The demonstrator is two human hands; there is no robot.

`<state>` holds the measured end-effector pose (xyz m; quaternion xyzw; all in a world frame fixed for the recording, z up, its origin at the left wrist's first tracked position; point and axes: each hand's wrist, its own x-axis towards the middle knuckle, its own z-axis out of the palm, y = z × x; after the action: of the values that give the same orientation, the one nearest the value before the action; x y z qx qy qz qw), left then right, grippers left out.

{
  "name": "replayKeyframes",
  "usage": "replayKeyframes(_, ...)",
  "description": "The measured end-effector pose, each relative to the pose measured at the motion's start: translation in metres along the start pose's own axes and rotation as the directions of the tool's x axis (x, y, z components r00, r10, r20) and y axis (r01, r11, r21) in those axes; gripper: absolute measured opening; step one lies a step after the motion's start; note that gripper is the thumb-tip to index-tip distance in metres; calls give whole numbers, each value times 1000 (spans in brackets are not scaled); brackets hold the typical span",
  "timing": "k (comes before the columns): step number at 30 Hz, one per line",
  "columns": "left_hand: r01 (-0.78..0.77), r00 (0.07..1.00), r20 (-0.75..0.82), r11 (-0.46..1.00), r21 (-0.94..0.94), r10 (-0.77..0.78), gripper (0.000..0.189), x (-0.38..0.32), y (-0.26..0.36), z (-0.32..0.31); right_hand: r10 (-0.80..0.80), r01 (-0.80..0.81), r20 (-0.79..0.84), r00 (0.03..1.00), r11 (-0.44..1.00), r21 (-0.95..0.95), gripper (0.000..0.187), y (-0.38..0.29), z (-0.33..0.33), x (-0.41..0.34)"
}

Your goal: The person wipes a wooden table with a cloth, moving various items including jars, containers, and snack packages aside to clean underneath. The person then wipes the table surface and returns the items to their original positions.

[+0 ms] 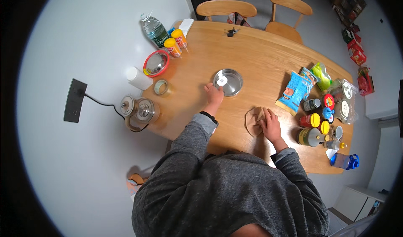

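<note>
A round stainless steel pan (233, 85) with a white label (222, 80) inside sits near the middle of the wooden table. My left hand (214, 96) is at its lower left rim, with one finger overlapping the edge. Whether that hand grips the rim is unclear. Lower right of the pan, a crumpled brown cloth (252, 122) lies on the tabletop. My right hand (271, 125) is on the cloth's right side, fingers curled into its folds.
Snack bags (291, 91), jars and bottles crowd the right side, with a sauce bottle (309, 137) nearest my right arm. A glass kettle (145, 111), tape roll (161, 87), red-rimmed bowl (156, 63) and water bottle (155, 31) line the left. Keys (231, 32) lie at the far edge.
</note>
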<state>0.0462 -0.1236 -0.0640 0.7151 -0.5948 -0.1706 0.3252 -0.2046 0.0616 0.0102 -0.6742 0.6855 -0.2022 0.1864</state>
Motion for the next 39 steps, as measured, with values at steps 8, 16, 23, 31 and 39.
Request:
replayKeyframes(8,259,925,347,924,-281,-153,46,15,-44,34,-186,244,207,960,921,-303,67,16,57,-27)
replayKeyframes(16,241,898,426,932,-270,-109,38,16,-44,-18,5,5,30,1000,948,-317,68,10,68,66)
replayKeyframes(23,-24,909,400,972,-233,118,26,29,-57,-56,251,-280,-139,958,921,-269,68,33,80,159)
replayKeyframes(31,-416,893,273,888,196,358,52,74,-71,-54,469,-518,-244,849,829,-211,72,82,68,252)
replayKeyframes(39,-463,872,292,854,238,392,54,79,-76,-52,603,-707,-389,696,669,-227,69,170,34,348)
